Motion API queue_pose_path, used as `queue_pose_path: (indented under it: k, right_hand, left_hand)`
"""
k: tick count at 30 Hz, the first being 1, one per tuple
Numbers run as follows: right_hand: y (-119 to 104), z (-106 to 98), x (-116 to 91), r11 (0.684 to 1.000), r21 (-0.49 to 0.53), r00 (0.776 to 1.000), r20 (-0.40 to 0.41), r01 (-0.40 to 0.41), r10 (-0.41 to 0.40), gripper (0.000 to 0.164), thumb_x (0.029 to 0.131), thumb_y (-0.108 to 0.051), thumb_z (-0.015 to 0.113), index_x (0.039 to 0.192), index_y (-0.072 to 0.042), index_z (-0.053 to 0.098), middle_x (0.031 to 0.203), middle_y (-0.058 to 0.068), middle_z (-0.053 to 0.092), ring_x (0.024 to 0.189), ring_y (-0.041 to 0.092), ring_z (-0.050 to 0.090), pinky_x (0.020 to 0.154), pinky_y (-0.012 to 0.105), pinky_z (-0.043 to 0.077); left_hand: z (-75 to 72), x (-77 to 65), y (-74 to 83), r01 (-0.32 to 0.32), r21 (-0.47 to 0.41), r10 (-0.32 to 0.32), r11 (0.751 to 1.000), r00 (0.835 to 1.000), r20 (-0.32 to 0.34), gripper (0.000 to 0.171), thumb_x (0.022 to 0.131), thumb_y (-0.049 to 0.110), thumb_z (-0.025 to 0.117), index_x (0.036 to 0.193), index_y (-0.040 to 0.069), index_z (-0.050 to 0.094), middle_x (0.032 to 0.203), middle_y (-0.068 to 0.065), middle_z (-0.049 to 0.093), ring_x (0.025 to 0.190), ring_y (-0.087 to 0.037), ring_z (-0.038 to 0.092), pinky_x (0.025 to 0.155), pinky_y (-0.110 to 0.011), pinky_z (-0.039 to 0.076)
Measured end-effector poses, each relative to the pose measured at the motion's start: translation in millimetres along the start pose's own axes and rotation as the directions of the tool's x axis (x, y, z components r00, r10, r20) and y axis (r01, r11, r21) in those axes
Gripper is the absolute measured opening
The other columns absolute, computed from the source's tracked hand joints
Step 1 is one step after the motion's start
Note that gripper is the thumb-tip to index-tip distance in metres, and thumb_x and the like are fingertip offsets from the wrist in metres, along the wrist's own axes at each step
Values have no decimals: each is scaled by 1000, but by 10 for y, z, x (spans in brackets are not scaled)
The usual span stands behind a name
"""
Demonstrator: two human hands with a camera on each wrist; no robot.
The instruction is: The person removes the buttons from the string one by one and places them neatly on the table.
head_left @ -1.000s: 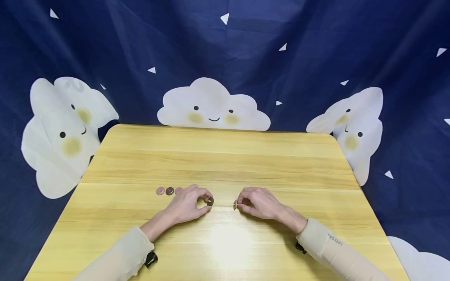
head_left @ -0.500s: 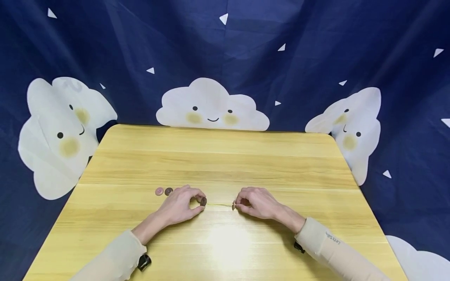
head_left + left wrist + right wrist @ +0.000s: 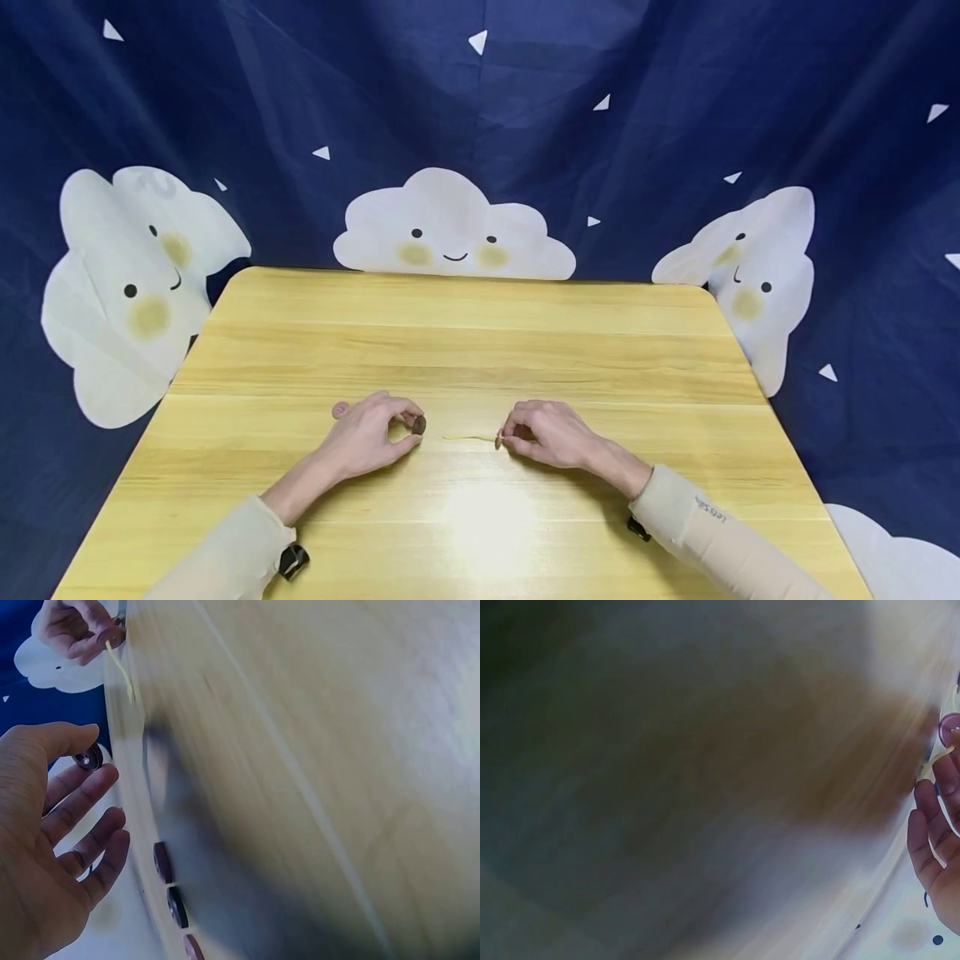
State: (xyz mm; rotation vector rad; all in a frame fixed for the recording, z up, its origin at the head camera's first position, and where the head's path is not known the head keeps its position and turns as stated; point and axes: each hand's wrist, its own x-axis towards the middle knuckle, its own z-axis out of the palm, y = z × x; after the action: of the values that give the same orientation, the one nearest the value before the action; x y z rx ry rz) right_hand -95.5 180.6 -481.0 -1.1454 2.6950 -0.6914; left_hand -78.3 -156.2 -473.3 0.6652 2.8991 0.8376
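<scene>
In the head view my left hand (image 3: pixel 363 437) pinches a dark brown button (image 3: pixel 418 425) between thumb and finger, left of the table's middle. The left wrist view shows that button (image 3: pixel 88 757) at the thumb tip, the other fingers loosely bent. Across a gap, my right hand (image 3: pixel 555 433) pinches a yellow string (image 3: pixel 468 437), with a reddish button (image 3: pixel 498 439) on it at the fingertips. The string's free end points toward the left hand without reaching it. At its frame's right edge, the right wrist view catches the reddish button (image 3: pixel 950 729) and part of the string (image 3: pixel 936 759).
A row of loose buttons lies on the wooden table (image 3: pixel 480 350): a reddish one (image 3: pixel 162 861), a dark one (image 3: pixel 177 906) and a pink one (image 3: pixel 193 948). The left hand hides most of the row in the head view. A dark blue curtain (image 3: pixel 525 100) hangs behind.
My left hand has moved left with the dark button, over more of the row. The yellow string has come into view between the hands. The right hand has barely moved.
</scene>
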Motion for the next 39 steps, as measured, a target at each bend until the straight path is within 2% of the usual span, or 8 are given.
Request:
queue_pose_path:
  k: [2, 6, 9, 16, 22, 27, 35, 39]
  right_hand:
    - [1, -2, -2, 1000, 0, 1000, 0, 1, -1, 6, 99, -22, 72, 99, -25, 77, 101, -10, 76, 82, -4, 62, 71, 16, 51]
    - [1, -7, -2, 1000, -2, 1000, 3, -3, 3, 6, 99, -21, 72, 99, -24, 77, 101, -9, 76, 80, -5, 59, 71, 16, 50]
    - [-1, -10, -2, 1000, -3, 1000, 6, -7, 7, 6, 99, -21, 72, 99, -24, 77, 101, -9, 76, 80, -4, 59, 71, 16, 50]
    - [8, -7, -7, 1000, -5, 1000, 3, -4, 4, 6, 99, -21, 72, 99, -25, 76, 101, -10, 76, 80, -4, 59, 70, 15, 49]
    - [21, -8, -6, 1000, -1, 1000, 1, 0, 0, 6, 99, -21, 72, 98, -25, 76, 100, -10, 75, 79, -4, 58, 69, 15, 48]
    - [21, -6, -4, 1000, -4, 1000, 4, -3, 3, 5, 99, -22, 72, 99, -25, 77, 98, -11, 74, 79, -5, 57, 69, 15, 48]
    - [19, 7, 0, 1000, -14, 1000, 6, -11, 11, 5, 99, -23, 72, 98, -26, 77, 94, -12, 72, 79, -5, 57, 70, 15, 49]
    - [18, 1, 0, 1000, -18, 1000, 5, -13, 13, 5, 99, -23, 73, 98, -26, 77, 94, -12, 72, 79, -5, 57, 71, 16, 49]
  left_hand:
    - [-32, -14, -14, 18, 15, -18, 1000, 1000, -2, 25, 83, 30, 88, 105, 34, 76, 94, 22, 76, 91, -10, 62, 67, -31, 33]
    - [-93, -39, -44, 3, 22, -3, 1000, 1000, -11, 27, 84, 28, 87, 109, 29, 76, 96, 18, 76, 94, -12, 66, 73, -36, 49]
    - [-134, -53, -74, -23, 20, 24, 1000, 999, -25, 26, 84, 26, 87, 108, 25, 77, 98, 14, 76, 95, -12, 68, 81, -33, 57]
    - [-253, -107, -139, 10, 15, -9, 1000, 999, -39, 24, 86, 24, 86, 108, 25, 77, 96, 12, 75, 94, -13, 66, 82, -32, 55]
    - [-324, -154, -224, 19, 47, -15, 999, 997, -73, 23, 85, 26, 86, 107, 26, 77, 98, 12, 74, 94, -14, 67, 79, -32, 55]
    - [-385, -189, -293, 44, 69, -39, 997, 997, -70, 23, 87, 28, 85, 108, 27, 77, 98, 14, 74, 96, -12, 67, 81, -33, 55]
    - [-506, -255, -397, 114, 88, -109, 990, 992, -62, 26, 87, 28, 84, 111, 21, 76, 98, 4, 73, 90, -16, 67, 76, -36, 54]
    - [-560, -273, -472, 126, 98, -119, 987, 990, -71, 27, 87, 29, 85, 111, 20, 76, 97, 4, 73, 85, -16, 65, 70, -32, 50]
